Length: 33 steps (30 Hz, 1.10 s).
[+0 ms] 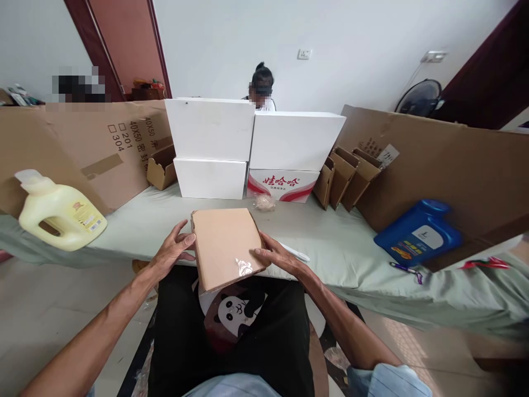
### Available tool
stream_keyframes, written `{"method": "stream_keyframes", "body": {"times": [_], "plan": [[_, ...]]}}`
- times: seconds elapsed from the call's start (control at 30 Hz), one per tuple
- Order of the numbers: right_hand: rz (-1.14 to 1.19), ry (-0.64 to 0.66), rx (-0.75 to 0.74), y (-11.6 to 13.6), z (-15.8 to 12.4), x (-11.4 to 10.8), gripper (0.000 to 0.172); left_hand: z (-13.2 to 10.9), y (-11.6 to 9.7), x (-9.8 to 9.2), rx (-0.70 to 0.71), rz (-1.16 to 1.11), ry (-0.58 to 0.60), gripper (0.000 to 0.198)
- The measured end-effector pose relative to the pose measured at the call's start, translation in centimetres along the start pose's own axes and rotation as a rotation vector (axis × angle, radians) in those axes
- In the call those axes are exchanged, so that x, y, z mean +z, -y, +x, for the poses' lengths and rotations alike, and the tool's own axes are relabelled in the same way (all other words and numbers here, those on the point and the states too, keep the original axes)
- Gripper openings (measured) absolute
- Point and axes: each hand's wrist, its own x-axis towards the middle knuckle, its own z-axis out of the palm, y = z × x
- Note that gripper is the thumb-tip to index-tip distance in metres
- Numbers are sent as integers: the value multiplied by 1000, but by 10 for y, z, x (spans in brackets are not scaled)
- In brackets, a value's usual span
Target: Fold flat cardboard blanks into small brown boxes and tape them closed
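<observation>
A closed brown cardboard box (225, 245) lies at the near edge of the table (339, 242), partly overhanging my lap. A strip of clear tape (244, 268) shines on its near right corner. My left hand (172, 249) rests against the box's left side with fingers stretched out. My right hand (278, 256) holds the right edge, thumb laid on the top face and fingers under or beside it.
White foam boxes (210, 129) and a red-printed carton (283, 184) are stacked at the back. Open small cartons (347, 173) stand at right, one more (162, 165) at left. A cream jug (61, 215) lies left, a blue jug (419, 231) right. A person (262, 88) sits behind the boxes.
</observation>
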Motion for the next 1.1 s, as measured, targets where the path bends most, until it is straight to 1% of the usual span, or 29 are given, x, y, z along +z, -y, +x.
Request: {"method": "stream_keyframes", "body": {"times": [0.03, 0.07, 0.13, 0.2, 0.27, 0.3, 0.37, 0.43, 0.5, 0.6, 0.67, 0.77, 0.83, 0.9, 1.0, 1.1], "plan": [[-11, -16, 16, 2, 2, 1, 85, 0, 3, 3, -4, 18, -23, 119], [-23, -35, 29, 2, 4, 2, 83, -1, 8, 6, 21, 51, -52, 112], [-58, -83, 36, -2, 8, 6, 81, -5, 24, 7, 136, 144, -95, 97], [-86, -127, 31, -11, 12, 11, 80, -13, 45, 4, 253, 246, -72, 84], [-106, -156, 55, -22, 13, 16, 81, -23, 66, -2, 343, 370, -25, 79], [-111, -165, 74, -28, 13, 18, 83, -29, 74, -5, 393, 441, -10, 78], [-110, -177, 104, -38, 12, 21, 86, -39, 85, -10, 527, 585, -18, 82], [-83, -177, 108, -44, 10, 23, 87, -48, 88, -13, 636, 690, -19, 87], [-40, -167, 111, -48, 9, 24, 87, -57, 86, -17, 682, 733, 21, 91], [-15, -168, 130, -45, 8, 26, 88, -67, 88, -19, 746, 811, 69, 97], [-25, -174, 149, -39, 7, 28, 87, -69, 94, -18, 837, 917, 52, 100], [-24, -170, 203, -28, 4, 30, 85, -61, 102, -13, 932, 1024, -6, 103], [7, -142, 224, -19, 0, 27, 81, -51, 101, -12, 934, 1002, -8, 104], [54, -110, 247, -9, -4, 20, 81, -41, 91, -14, 872, 935, 34, 102], [78, -94, 269, 11, -10, 5, 84, -28, 64, -19, 703, 784, 78, 100], [3, -79, 194, 32, -13, -10, 79, -19, 36, -22, 565, 598, 100, 105]]}}
